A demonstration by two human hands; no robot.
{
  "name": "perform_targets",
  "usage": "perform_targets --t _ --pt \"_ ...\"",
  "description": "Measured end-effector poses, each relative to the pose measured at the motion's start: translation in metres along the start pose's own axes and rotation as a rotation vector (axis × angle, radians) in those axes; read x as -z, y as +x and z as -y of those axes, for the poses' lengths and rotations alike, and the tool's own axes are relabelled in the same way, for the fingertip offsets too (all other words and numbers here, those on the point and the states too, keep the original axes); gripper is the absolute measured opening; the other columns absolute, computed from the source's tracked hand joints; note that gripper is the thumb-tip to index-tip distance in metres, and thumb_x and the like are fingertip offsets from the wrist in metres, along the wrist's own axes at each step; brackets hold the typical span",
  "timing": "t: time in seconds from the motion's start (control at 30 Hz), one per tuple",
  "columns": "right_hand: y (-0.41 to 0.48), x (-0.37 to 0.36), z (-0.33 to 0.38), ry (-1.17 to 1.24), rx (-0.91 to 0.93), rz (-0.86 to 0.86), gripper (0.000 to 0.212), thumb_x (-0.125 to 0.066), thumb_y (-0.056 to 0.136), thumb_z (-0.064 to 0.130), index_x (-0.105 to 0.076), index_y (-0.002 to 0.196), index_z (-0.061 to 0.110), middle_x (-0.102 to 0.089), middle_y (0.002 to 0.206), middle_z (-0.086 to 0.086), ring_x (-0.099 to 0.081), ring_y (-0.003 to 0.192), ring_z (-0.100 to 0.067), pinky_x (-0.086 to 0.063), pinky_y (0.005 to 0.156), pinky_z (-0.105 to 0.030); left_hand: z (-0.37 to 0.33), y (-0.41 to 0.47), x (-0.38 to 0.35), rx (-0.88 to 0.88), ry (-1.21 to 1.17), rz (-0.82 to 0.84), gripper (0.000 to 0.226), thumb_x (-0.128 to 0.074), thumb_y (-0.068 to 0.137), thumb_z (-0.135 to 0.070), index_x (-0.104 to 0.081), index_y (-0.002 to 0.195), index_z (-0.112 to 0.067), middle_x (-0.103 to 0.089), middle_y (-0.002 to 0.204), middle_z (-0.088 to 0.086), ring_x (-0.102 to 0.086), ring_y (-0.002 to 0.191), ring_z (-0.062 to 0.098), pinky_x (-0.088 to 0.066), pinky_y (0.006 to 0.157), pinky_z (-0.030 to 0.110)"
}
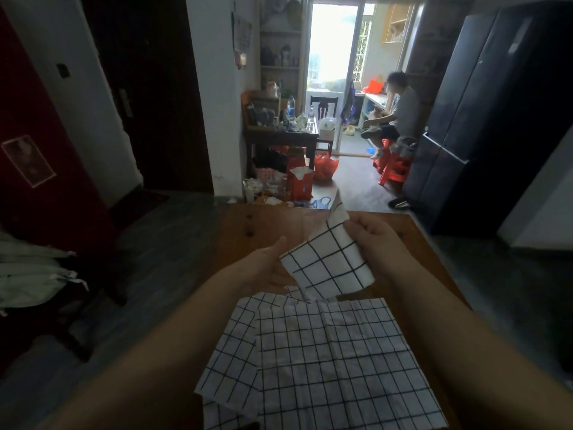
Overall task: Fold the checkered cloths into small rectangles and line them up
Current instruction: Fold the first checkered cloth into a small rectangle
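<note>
Dim interior, glaring doorway (pixel 333 41) (warped edges)

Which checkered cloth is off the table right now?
The small folded cloth, gripped in the right hand with the left hand against it; the other cloths lie spread flat on the wooden table.

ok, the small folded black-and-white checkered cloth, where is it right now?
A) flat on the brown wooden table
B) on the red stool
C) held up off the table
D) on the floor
C: the small folded black-and-white checkered cloth is pinched by the right grip in the air above the brown wooden table, with the left grip at its left corner.
</note>
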State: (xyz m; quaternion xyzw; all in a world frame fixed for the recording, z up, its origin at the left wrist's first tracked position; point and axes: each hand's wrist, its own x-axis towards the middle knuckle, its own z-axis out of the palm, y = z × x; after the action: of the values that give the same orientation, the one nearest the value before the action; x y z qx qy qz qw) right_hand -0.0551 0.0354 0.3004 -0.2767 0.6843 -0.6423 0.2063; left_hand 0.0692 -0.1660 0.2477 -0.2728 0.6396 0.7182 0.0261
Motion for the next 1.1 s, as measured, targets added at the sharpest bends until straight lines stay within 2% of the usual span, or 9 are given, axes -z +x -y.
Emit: perform_targets --t 0.07,0.2,0.3,0.37,0.47,0.63,0.83,0.97,1.1 --pt "0.000 0.003 -0.002 -0.003 0.010 -0.017 0.020 -0.054 0.103 0.019 -0.072 0.112 0.017 -0.077 0.103 -0.005 -0.074 0.095 -0.022 -0.061 0.079 -0.037 -0.003 0.004 -0.004 -0.035 -0.114 0.048 0.061 -0.051 0.098 -0.060 -0.053 0.134 -0.011 -0.069 0.120 0.023 -0.070 0.112 0.041 -0.056 0.098 0.054" --pt "0.002 0.012 -0.007 -0.075 0.013 -0.145 0.020 -0.054 0.103 0.024 -0.074 0.106 0.024 -0.078 0.101 0.000 -0.074 0.094 -0.020 -0.060 0.080 -0.038 -0.013 0.007 -0.011 -0.214 -0.088 -0.086 0.026 -0.052 0.106 -0.034 -0.064 0.119 -0.015 -0.069 0.126 0.011 -0.066 0.115 0.030 -0.050 0.105 0.056" --pt "0.003 0.017 -0.010 -0.153 0.017 -0.234 0.022 -0.053 0.104 0.024 -0.073 0.094 0.024 -0.075 0.087 0.004 -0.070 0.075 -0.005 -0.053 0.059 -0.018 -0.019 0.009 -0.006 -0.247 -0.126 -0.169 0.033 -0.059 0.103 -0.028 -0.057 0.135 -0.018 -0.064 0.131 0.009 -0.064 0.119 0.029 -0.052 0.105 0.052" --pt "0.004 0.019 -0.012 -0.193 0.007 -0.257 0.021 -0.052 0.104 0.023 -0.071 0.093 0.022 -0.073 0.086 0.004 -0.068 0.071 -0.003 -0.048 0.051 -0.013 -0.022 0.008 -0.005 -0.269 -0.196 -0.152 0.035 -0.060 0.102 -0.020 -0.054 0.137 -0.019 -0.064 0.127 0.008 -0.067 0.114 0.029 -0.060 0.092 0.044" --pt "0.006 0.019 -0.016 -0.204 -0.009 -0.279 0.020 -0.053 0.104 0.025 -0.072 0.099 0.022 -0.074 0.093 0.002 -0.070 0.086 -0.014 -0.053 0.061 -0.023 -0.026 0.005 -0.006 -0.342 -0.192 -0.143 0.040 -0.063 0.099 -0.009 -0.055 0.136 -0.021 -0.066 0.118 0.008 -0.073 0.097 0.024 -0.064 0.077 0.034" --pt "0.013 0.015 -0.024 -0.211 -0.043 -0.373 0.021 -0.063 0.098 0.027 -0.061 0.118 0.021 -0.068 0.107 -0.002 -0.066 0.100 -0.023 -0.055 0.078 -0.035 -0.027 0.005 -0.005 -0.380 0.018 -0.269 0.033 -0.071 0.094 -0.015 -0.066 0.125 -0.026 -0.069 0.119 0.009 -0.072 0.104 0.026 -0.060 0.093 0.049" --pt "0.013 0.011 -0.022 -0.412 0.081 -0.254 0.025 -0.061 0.099 0.017 -0.065 0.121 0.027 -0.067 0.100 0.011 -0.065 0.084 -0.004 -0.045 0.056 -0.009 -0.037 0.001 0.005 -0.398 0.039 -0.371 0.015 -0.066 0.098 -0.018 -0.071 0.112 -0.019 -0.068 0.116 0.003 -0.067 0.104 0.019 -0.058 0.087 0.036" --pt "0.018 0.009 -0.022 -0.427 0.043 -0.219 0.022 -0.064 0.098 0.017 -0.072 0.118 0.020 -0.068 0.106 0.011 -0.063 0.089 0.001 -0.045 0.063 -0.010 -0.036 -0.004 0.013 -0.437 0.334 -0.350 0.022 -0.071 0.094 -0.026 -0.069 0.115 -0.031 -0.062 0.115 -0.006 -0.063 0.103 0.015 -0.057 0.088 0.035" --pt "0.017 0.008 -0.022 -0.508 0.080 -0.213 0.015 -0.064 0.098 0.014 -0.072 0.106 0.023 -0.066 0.096 0.017 -0.058 0.083 0.007 -0.047 0.066 -0.005 -0.039 -0.005 0.013 -0.484 0.586 -0.429 0.020 -0.069 0.095 -0.020 -0.067 0.113 -0.030 -0.061 0.104 -0.005 -0.062 0.092 0.013 -0.053 0.073 0.024"
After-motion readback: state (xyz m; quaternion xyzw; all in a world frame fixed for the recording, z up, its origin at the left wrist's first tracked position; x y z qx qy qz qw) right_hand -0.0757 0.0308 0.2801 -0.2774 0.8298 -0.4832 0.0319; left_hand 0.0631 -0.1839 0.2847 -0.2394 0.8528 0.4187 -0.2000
